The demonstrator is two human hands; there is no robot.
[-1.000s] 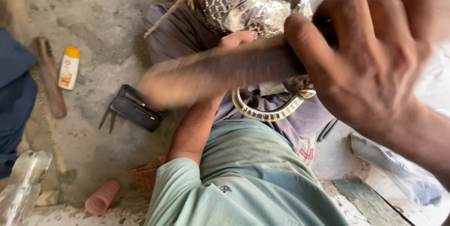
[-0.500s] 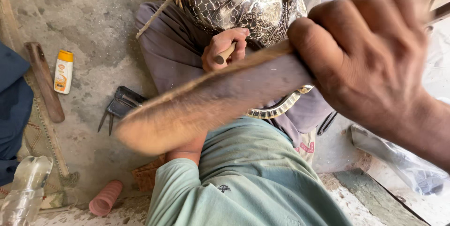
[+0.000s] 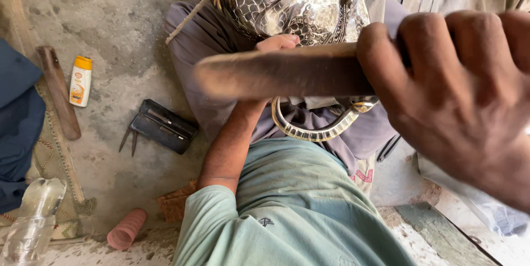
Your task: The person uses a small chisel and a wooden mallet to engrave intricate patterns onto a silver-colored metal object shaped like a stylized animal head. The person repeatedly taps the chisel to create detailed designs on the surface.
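My right hand fills the right side, close to the camera. It is shut on a thick brown wooden stick that points left, level and blurred. Under the stick a shiny embossed silver jug rests on my lap in grey-purple trousers, its curved handle hanging below. My left arm reaches from a green sleeve up to the jug. My left hand is a fist against the jug, mostly hidden by the stick; the earlier frame shows a small metal tool in it.
On the concrete floor at left lie a white bottle with a yellow cap, a wooden bar, a black case with pliers, a pink ribbed tube and a clear plastic bottle. Blue cloth lies at far left.
The stick swung: half a second ago its tip slanted down to the left over my left hand; now it is level and higher. My left hand stayed at the jug.
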